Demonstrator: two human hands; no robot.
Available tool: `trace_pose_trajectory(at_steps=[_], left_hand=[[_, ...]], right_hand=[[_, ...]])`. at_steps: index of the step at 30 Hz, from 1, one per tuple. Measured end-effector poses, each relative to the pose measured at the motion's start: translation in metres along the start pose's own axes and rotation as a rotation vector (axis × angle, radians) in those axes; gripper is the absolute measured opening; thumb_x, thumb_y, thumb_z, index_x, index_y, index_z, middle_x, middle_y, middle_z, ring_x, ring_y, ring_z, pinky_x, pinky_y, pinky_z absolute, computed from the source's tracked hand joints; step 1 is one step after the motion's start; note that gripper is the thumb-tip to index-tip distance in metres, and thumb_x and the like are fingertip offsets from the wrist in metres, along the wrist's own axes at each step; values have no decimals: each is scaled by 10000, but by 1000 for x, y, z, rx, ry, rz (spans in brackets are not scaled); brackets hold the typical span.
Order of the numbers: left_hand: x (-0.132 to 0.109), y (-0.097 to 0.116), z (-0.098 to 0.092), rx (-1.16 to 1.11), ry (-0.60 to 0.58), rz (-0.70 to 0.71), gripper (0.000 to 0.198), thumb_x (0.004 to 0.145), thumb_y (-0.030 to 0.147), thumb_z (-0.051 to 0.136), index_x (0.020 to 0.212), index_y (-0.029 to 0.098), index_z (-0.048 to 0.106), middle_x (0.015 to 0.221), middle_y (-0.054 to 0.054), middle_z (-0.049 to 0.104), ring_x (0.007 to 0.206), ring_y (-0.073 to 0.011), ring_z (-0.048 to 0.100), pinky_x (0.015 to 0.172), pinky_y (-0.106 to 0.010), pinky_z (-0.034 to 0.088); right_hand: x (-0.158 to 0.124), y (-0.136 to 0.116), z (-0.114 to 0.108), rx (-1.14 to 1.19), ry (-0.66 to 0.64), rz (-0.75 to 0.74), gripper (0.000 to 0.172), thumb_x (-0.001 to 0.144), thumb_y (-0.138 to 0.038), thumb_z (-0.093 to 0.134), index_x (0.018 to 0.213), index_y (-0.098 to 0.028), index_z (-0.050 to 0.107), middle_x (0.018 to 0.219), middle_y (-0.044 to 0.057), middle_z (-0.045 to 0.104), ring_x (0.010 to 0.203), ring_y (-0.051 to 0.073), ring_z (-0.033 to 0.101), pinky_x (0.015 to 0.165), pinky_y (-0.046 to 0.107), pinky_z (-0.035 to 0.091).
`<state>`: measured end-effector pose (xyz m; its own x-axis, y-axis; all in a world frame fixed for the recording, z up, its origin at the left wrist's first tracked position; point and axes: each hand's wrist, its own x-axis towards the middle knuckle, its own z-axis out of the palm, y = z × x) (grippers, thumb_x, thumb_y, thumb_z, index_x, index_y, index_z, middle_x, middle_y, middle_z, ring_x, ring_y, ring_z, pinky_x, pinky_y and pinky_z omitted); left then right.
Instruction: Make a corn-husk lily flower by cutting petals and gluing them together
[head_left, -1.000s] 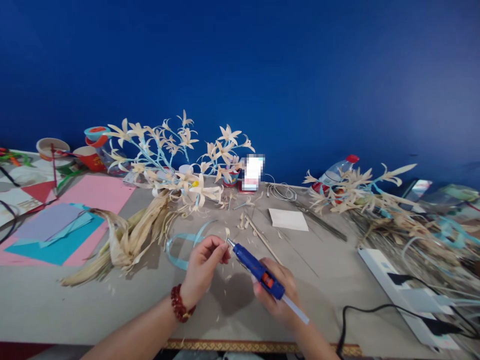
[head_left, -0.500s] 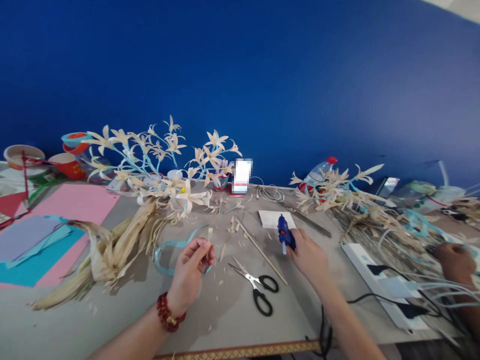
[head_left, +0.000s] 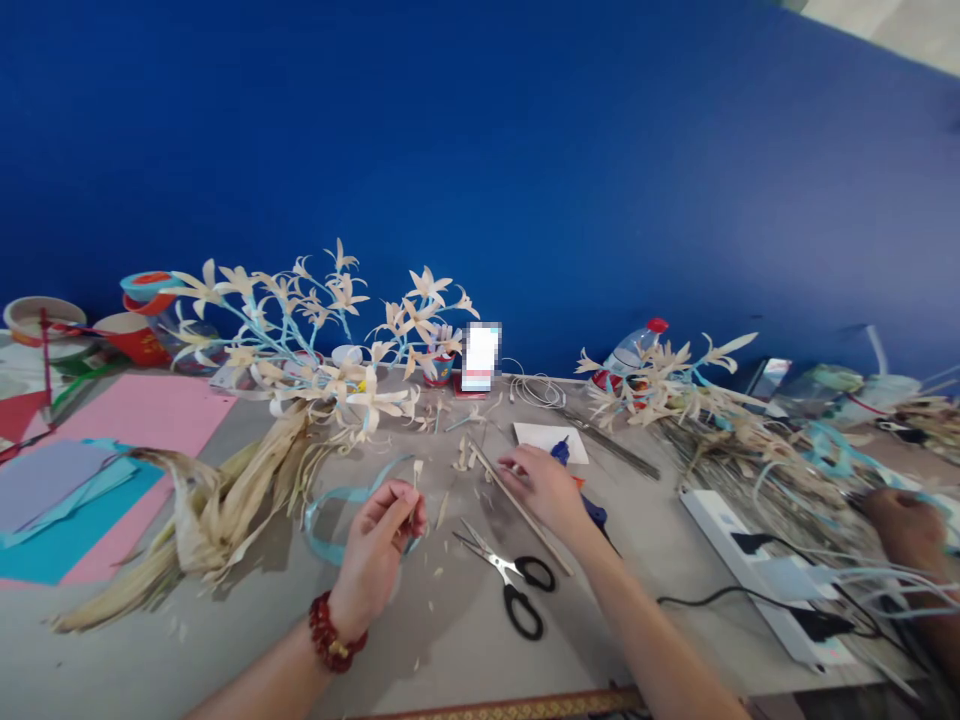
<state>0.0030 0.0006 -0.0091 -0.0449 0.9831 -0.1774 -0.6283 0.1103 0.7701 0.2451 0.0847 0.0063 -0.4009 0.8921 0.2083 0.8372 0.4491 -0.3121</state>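
My left hand (head_left: 386, 525) is closed in a pinch on a thin wire stem with a small pale husk tip (head_left: 418, 470) sticking up from the fingers. My right hand (head_left: 544, 482) hangs over the table with its fingers apart and nothing seen in them, beside the thin wooden stick (head_left: 521, 508) and close to small husk pieces (head_left: 463, 455). Partly hidden behind that hand, the blue glue gun (head_left: 594, 512) lies with its nozzle on a white card (head_left: 571, 441). Black-handled scissors (head_left: 508, 570) lie spread in front.
Dried corn husks (head_left: 225, 500) and coloured paper (head_left: 176, 405) lie left. Pale husk flowers on blue stems (head_left: 259, 335) stand behind, near a phone (head_left: 480, 358). At right are a power strip (head_left: 750, 570) with cables, wires, and another person's hand (head_left: 904, 530). Blue tape (head_left: 322, 540) curls by my left wrist.
My right hand has let go of the glue gun, which now rests on the table, and moved left toward the small husk pieces. My left hand keeps its pinch almost in place.
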Motion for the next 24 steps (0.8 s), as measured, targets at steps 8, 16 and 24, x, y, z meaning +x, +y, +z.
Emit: trace_pose_trajectory(at_steps=[8, 16, 24], left_hand=[[0, 1, 1, 40, 16, 17, 217, 755, 332, 719, 706, 169, 583, 638, 22, 587, 580, -90, 501, 571, -206, 400], [-2, -1, 5, 97, -3, -12, 222, 784, 342, 691, 701, 164, 588, 625, 13, 593, 580, -90, 498, 573, -201, 387], [-5, -4, 6, 130, -45, -17, 227, 773, 358, 693, 702, 158, 609, 629, -5, 606, 577, -102, 503, 570, -214, 396]], right_hand=[[42, -10, 45, 71, 29, -15, 63, 782, -128, 622, 798, -186, 641, 808, 32, 618, 749, 178, 577, 705, 271, 420], [16, -29, 13, 319, 62, 68, 90, 881, -232, 527, 837, -185, 590, 674, -7, 643, 604, 147, 610, 563, 235, 452], [-9, -83, -6, 784, 213, 36, 115, 813, -277, 655, 863, -181, 615, 772, 36, 675, 698, 169, 641, 673, 289, 533]])
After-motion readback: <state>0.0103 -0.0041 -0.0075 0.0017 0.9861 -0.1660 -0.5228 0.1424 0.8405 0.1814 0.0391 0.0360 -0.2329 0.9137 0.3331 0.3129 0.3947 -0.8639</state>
